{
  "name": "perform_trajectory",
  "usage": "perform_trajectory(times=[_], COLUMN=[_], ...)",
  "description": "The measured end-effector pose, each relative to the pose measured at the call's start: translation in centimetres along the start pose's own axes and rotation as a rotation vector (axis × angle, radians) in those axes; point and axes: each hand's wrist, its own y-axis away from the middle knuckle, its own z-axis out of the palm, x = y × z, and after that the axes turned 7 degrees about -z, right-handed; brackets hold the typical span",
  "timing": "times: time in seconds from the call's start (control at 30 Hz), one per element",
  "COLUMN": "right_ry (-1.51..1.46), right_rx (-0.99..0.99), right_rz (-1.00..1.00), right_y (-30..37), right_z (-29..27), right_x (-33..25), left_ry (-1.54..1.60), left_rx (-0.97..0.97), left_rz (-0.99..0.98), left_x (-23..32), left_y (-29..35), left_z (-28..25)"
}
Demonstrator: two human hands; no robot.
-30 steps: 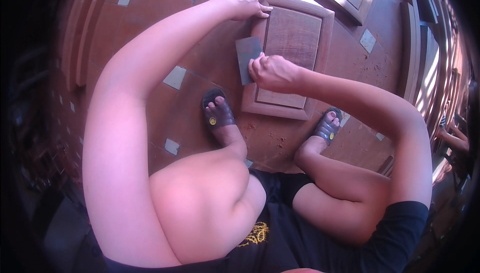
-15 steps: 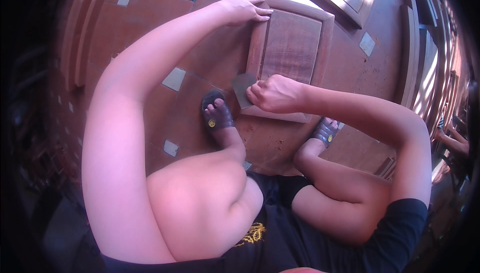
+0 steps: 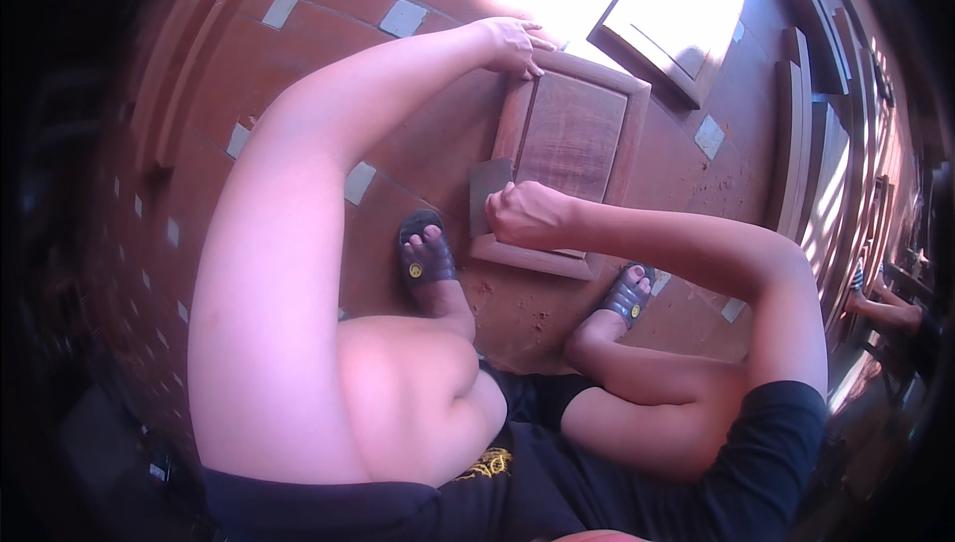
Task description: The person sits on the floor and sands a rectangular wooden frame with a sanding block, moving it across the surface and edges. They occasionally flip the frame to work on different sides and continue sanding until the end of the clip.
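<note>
Wooden panel (image 3: 574, 129) lies flat on the tiled floor (image 3: 438, 134), in front of the seated or squatting person (which, cannot tell). Its raised frame surrounds a darker inset field. The near end sits between the left sandal (image 3: 428, 256) and the right sandal (image 3: 629, 293); this placement presumably puts the whole frame within reach of both arms.

Left hand (image 3: 513, 47): fingers spread, resting on the far left corner of the frame. No tool visible in it. Judged reason for the hold: a spread hand at the far corner steadies the wood against sliding while leaving the near part of the left side free.

Right hand (image 3: 530, 214): fingers curled, pinching the right edge of a thin grey sheet (image 3: 486, 194); thumb position hidden. The sheet lies over the near part of the frame's left side and extends past its outer edge. Gripping one edge probably leaves most of the flat face available to bear on the wood. Pressure: cannot tell.

Surroundings: second panel (image 3: 668, 25) on the floor beyond, partly in glare; long boards (image 3: 793, 139) at right, well apart from the hands. Small brown crumbs (image 3: 538, 324) lie on the floor between the feet, material uncertain.
</note>
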Motion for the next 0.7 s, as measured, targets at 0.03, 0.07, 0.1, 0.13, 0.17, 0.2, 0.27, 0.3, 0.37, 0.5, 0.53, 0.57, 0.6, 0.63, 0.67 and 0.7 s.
perform_trajectory(times=[0.03, 0.07, 0.1, 0.13, 0.17, 0.2, 0.27, 0.3, 0.37, 0.5, 0.53, 0.57, 0.6, 0.63, 0.67, 0.7], right_ry=[-0.030, -0.060, -0.092, -0.003, 0.068, 0.078, 0.124, 0.164, 0.229, -0.065, -0.135, -0.211, -0.157, -0.102, -0.067, 0.043], right_rx=[0.005, 0.013, 0.024, -0.010, 0.038, -0.001, -0.081, -0.111, -0.096, 0.040, 0.015, -0.008, 0.008, 0.025, 0.101, 0.097], right_rz=[0.048, 0.097, 0.136, 0.187, 0.250, 0.303, 0.303, 0.237, 0.176, -0.030, -0.008, 0.012, 0.068, 0.122, 0.193, 0.264], right_y=[-0.2, -0.5, -1.1, -1.8, -1.5, -0.8, 0.4, 0.1, 1.0, -0.1, -0.1, -0.2, 0.1, 0.4, 0.4, 0.7], right_z=[-0.6, -1.5, -2.7, -3.9, -3.9, -3.9, -2.6, -0.8, 2.8, -0.2, -1.2, -2.1, -2.2, -2.4, -2.7, -2.8], right_x=[0.5, 1.4, 2.5, 3.7, 5.2, 7.3, 8.4, 7.9, 6.5, 0.1, -0.1, -0.3, 0.6, 1.9, 3.4, 4.9], left_ry=[0.013, 0.022, 0.038, 0.010, 0.007, -0.004, -0.045, -0.079, -0.097, -0.068, -0.082, -0.090, -0.106, -0.050, 0.003, 0.053], left_rx=[0.002, 0.001, -0.007, 0.010, 0.003, 0.008, 0.033, 0.038, 0.070, 0.096, 0.071, 0.042, 0.024, 0.021, 0.010, 0.011], left_rz=[-0.002, -0.002, -0.009, -0.005, 0.000, 0.005, -0.005, -0.028, -0.056, -0.077, -0.081, -0.082, -0.089, -0.114, -0.147, -0.174], left_x=[0.1, 0.2, 0.3, 0.3, 0.2, 0.0, 0.0, 0.0, -0.8, -1.0, -1.1, -0.8, -1.0, -0.8, -0.7, -0.6], left_y=[0.3, 0.5, 1.0, 1.5, 1.2, 0.7, 0.0, 0.4, 1.2, 3.0, 3.3, 3.8, 3.8, 3.8, 4.0, 3.9], left_z=[0.2, 0.8, 1.8, 2.7, 2.2, 1.2, 0.6, 2.2, 1.2, 3.3, 3.7, 4.0, 3.9, 4.0, 4.4, 4.0])
